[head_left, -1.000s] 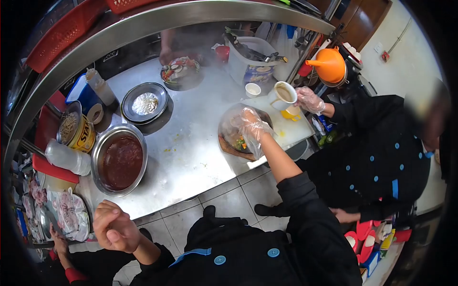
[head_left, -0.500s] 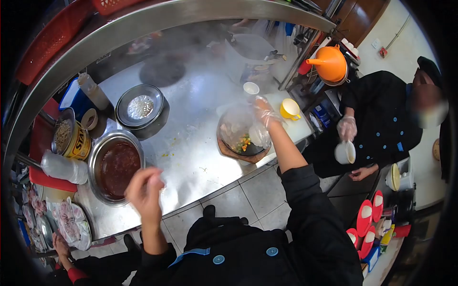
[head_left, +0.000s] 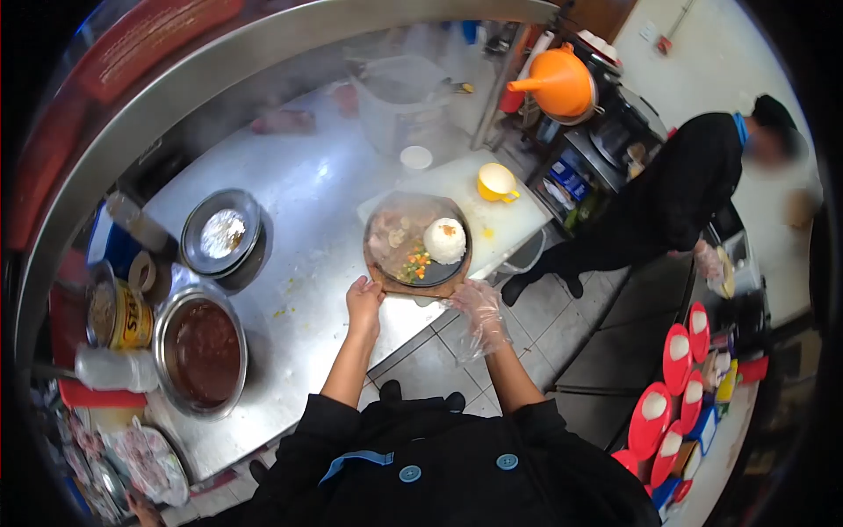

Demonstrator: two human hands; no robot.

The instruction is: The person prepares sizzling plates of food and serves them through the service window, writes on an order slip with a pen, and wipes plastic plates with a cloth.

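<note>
A steaming dark sizzling plate (head_left: 429, 279) rests in a wooden base (head_left: 443, 289) near the counter's front edge. It carries a rounded mound of rice (head_left: 446, 249) with a brown topping, diced vegetables (head_left: 416, 263) and pale, steam-blurred food (head_left: 392, 235). My left hand (head_left: 363, 303) grips the near left edge of the base. Gloved in clear plastic, my right hand (head_left: 477, 303) grips the near right edge. Beyond the plate are a white cup (head_left: 416, 158) and a yellow cup (head_left: 497, 183), the latter on a white cutting board (head_left: 520, 213).
On the left stand a metal bowl of brown sauce (head_left: 206, 356), stacked round plates (head_left: 221, 233) and a yellow can (head_left: 133, 316). An orange funnel (head_left: 555, 83) sits at back right. A co-worker (head_left: 659, 198) bends toward the right counter, near red plates (head_left: 676, 353).
My left hand has come from beside the sauce bowl to the wooden base. My right hand has drawn back from above the plate to its near edge. The co-worker has turned toward the right counter.
</note>
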